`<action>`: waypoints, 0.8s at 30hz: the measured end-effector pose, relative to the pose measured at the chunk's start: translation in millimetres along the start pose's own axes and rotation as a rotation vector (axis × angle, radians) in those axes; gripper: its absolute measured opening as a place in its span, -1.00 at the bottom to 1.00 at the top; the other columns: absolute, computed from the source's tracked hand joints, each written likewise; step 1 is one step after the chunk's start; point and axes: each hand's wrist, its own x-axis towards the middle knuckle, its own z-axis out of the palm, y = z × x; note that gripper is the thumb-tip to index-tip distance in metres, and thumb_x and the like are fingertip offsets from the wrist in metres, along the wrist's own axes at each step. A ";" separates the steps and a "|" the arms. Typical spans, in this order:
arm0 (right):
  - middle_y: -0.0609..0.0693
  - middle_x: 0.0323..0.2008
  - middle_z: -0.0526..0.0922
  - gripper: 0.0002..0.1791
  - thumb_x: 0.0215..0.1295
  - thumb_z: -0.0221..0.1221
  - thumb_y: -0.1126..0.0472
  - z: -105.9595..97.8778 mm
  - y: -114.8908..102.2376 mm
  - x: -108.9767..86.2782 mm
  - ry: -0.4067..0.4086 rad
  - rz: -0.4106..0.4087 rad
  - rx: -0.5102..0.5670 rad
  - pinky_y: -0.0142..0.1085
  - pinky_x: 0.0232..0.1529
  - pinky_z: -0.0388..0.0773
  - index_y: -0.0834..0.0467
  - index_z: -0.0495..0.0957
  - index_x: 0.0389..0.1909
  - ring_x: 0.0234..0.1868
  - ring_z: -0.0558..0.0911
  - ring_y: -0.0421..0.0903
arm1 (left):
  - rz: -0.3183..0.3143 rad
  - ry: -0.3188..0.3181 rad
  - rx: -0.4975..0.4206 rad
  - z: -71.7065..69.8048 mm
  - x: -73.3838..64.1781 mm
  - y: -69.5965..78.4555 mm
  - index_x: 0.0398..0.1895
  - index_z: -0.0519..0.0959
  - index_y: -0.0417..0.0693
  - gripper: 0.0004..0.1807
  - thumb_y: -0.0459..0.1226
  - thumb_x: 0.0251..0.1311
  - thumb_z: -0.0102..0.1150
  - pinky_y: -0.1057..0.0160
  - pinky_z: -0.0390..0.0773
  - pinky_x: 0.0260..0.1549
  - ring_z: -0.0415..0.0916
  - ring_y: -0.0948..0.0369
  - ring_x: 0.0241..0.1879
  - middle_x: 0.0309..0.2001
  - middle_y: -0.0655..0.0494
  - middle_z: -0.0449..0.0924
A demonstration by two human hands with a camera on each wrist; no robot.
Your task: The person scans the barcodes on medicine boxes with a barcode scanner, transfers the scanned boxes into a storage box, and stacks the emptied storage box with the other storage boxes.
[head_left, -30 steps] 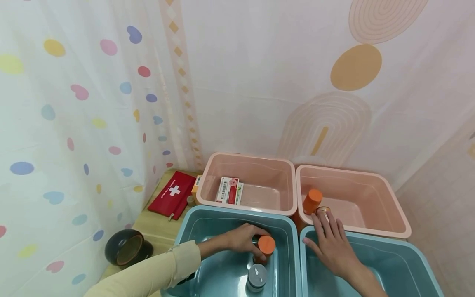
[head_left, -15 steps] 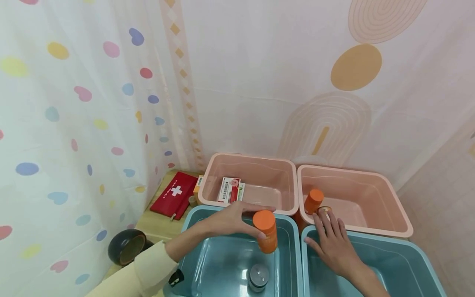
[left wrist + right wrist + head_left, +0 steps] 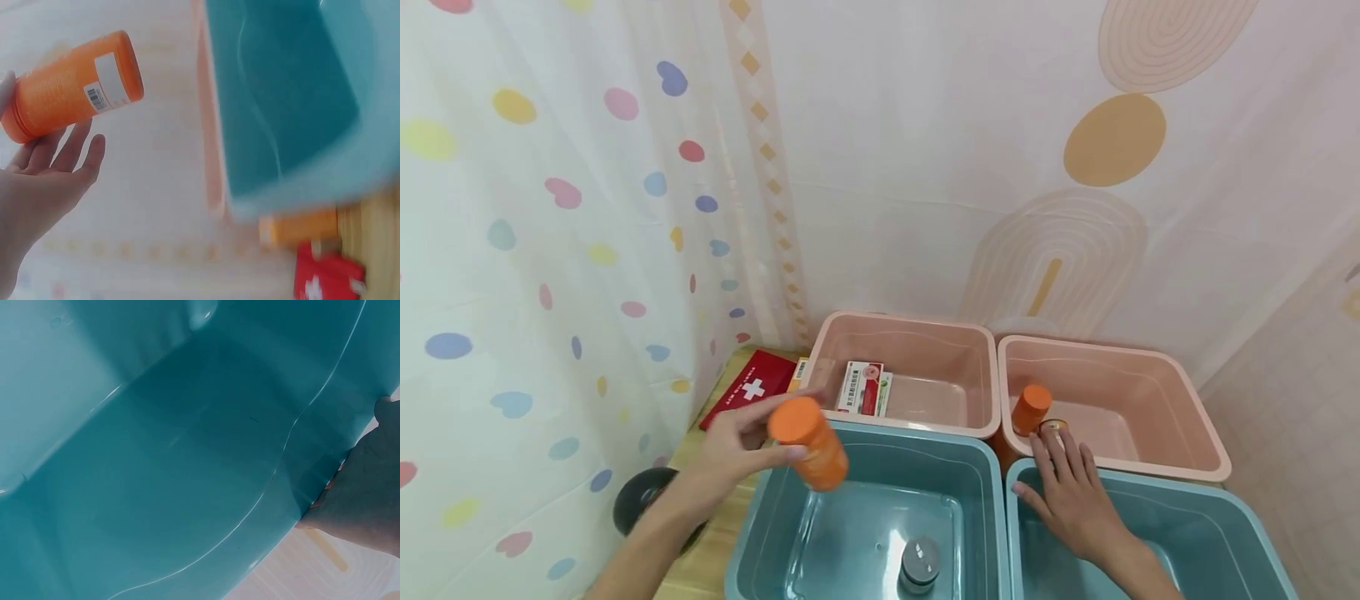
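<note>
My left hand grips an orange pill bottle near its cap, tilted above the left blue bin's near-left side. In the left wrist view the bottle shows a white label with a barcode. A grey-lidded jar stands inside the left blue bin. My right hand lies with extended fingers across the rims of the right blue bin and right pink bin. Its fingertips are at a small round-topped container, beside another orange bottle.
The left pink bin holds medicine boxes. On the wooden table to the left are a red first aid pouch, partly hidden by my left hand, an orange box and a dark round pot. Curtains hang behind.
My left hand has lifted the orange bottle out of the left blue bin, where it stood by the grey-lidded jar, and carried it left. The right hand has stayed put.
</note>
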 end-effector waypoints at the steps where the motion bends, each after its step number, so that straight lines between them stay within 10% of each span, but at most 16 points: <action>1: 0.45 0.72 0.02 -0.06 0.65 0.17 -0.16 -0.1 0.1 -0.5 -0.001 -0.001 0.000 0.50 0.63 -0.18 0.41 0.13 0.69 0.72 -0.11 0.51 | -0.004 0.047 -0.009 -7.6 -9.0 -1.4 0.59 0.50 0.01 -0.34 -0.24 0.45 0.41 0.24 0.68 0.22 0.68 0.17 0.27 0.42 0.18 0.67; 11: 0.46 0.72 0.01 -0.07 0.67 0.14 -0.17 -3.4 3.9 -9.4 0.016 -0.001 -0.044 0.51 0.62 -0.10 0.40 0.11 0.69 0.71 -0.07 0.52 | -0.245 0.490 -0.167 -49.0 -67.5 -51.0 0.46 0.53 0.03 -0.43 -0.33 0.44 0.45 0.63 0.60 0.02 0.65 0.56 0.07 0.13 0.64 0.73; 15: 0.45 0.71 0.03 -0.07 0.67 0.13 -0.21 -5.6 5.3 -9.7 0.043 -0.027 -0.046 0.51 0.62 -0.07 0.40 0.12 0.69 0.71 -0.05 0.52 | -0.340 0.566 -0.127 -44.5 -77.8 -69.1 0.30 0.49 0.06 -0.48 -0.31 0.38 0.51 0.68 0.58 -0.06 0.59 0.67 -0.03 -0.03 0.81 0.65; 24: 0.45 0.71 0.06 -0.07 0.66 0.15 -0.18 -8.9 3.7 -10.0 0.035 -0.030 -0.038 0.50 0.62 -0.09 0.39 0.12 0.69 0.71 -0.03 0.52 | -0.321 0.609 -0.062 -29.0 -83.4 -82.9 0.31 0.37 -0.07 -0.36 -0.42 0.29 0.55 0.70 0.52 -0.06 0.58 0.71 -0.04 -0.03 0.85 0.64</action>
